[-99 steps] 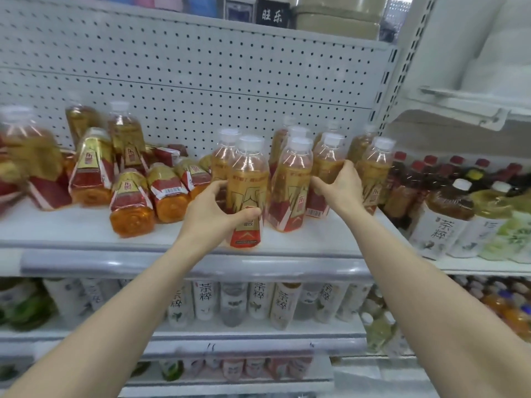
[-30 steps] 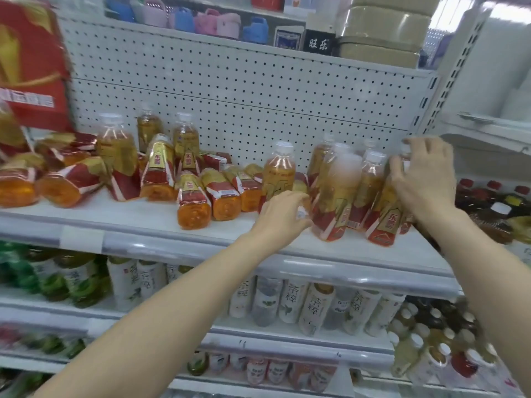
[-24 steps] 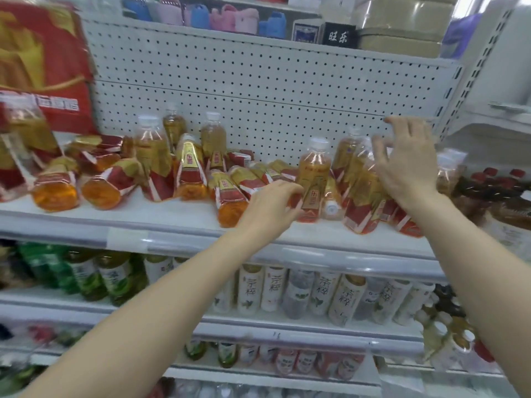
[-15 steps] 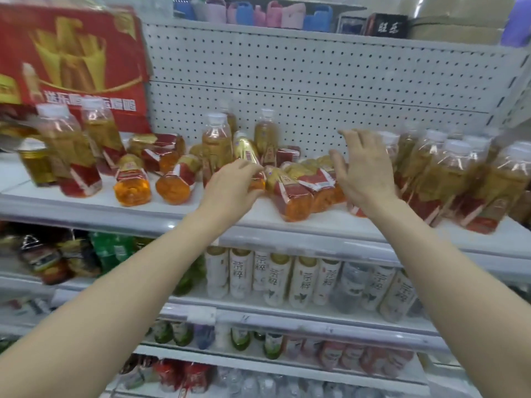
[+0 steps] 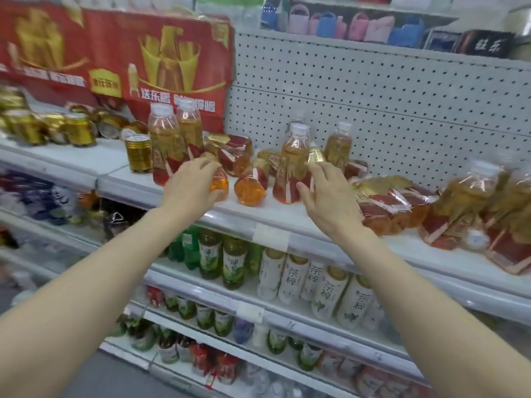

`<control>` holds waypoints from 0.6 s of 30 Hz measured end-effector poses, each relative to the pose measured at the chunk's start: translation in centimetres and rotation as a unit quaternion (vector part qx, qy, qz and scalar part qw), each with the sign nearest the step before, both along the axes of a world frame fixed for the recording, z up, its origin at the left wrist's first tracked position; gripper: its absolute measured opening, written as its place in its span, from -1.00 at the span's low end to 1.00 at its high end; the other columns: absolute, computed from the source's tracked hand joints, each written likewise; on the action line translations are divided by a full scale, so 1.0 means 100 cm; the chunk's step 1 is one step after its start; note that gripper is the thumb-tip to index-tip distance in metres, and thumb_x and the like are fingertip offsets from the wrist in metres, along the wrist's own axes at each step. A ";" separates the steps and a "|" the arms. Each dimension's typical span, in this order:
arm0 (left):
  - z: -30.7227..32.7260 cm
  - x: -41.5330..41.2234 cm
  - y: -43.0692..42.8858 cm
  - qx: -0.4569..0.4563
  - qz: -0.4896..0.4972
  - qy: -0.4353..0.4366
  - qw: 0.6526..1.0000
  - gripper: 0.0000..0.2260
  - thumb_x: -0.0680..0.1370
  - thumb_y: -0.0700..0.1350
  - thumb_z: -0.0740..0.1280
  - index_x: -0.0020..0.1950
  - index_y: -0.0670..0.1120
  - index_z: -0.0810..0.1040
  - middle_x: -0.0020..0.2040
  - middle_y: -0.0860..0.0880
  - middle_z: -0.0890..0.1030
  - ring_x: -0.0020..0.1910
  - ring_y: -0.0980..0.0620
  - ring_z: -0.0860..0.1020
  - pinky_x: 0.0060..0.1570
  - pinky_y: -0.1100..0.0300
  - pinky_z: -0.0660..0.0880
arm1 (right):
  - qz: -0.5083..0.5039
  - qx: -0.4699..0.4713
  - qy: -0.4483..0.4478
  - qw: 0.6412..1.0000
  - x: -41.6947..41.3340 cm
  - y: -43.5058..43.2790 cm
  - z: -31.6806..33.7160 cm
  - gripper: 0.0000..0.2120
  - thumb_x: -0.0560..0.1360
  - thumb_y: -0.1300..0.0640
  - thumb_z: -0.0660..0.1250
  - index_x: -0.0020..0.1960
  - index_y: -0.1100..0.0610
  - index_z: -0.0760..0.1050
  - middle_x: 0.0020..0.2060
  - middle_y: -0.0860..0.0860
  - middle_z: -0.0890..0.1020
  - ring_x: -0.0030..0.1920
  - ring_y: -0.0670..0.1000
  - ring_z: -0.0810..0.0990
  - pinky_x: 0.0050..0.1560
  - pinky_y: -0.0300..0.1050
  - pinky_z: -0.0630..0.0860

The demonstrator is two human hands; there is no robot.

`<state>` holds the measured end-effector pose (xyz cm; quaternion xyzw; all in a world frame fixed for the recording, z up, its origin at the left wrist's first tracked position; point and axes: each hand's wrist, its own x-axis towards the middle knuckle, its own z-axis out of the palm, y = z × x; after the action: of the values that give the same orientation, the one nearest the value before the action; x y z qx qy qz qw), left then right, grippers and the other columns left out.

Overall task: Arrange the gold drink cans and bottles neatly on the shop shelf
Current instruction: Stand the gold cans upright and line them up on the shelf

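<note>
White metal shop shelf, pegboard-backed, loaded along whole length. Gold drink cans clustered at far left. Single gold can set upright just beside two upright clear plastic bottles of amber drink. Toppled bottles strewn across middle, around another upright bottle. Red cardboard carton stood at back left.

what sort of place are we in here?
Most likely a small shop's drinks aisle: tiered white shelves with a pegboard back, rows of identical bottled tea facing out below, and a white label tag on the shelf edge.
</note>
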<state>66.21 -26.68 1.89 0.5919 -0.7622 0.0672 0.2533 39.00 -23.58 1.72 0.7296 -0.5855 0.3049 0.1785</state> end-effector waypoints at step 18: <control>-0.006 0.174 -0.085 -0.029 0.018 0.054 0.998 -0.41 0.52 0.09 0.41 0.47 -0.09 0.33 0.41 -0.08 0.42 0.35 -0.12 0.41 0.22 -0.02 0.42 | 0.022 0.023 -0.071 0.997 0.197 -0.101 0.012 -0.53 0.64 -0.10 0.18 0.44 0.15 0.38 0.29 0.09 0.51 0.30 0.11 0.44 0.30 0.00 0.37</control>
<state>83.64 -35.17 1.33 0.6010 -0.7342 0.0621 0.3098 58.67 -33.71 2.92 0.7226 -0.5874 0.3464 0.1128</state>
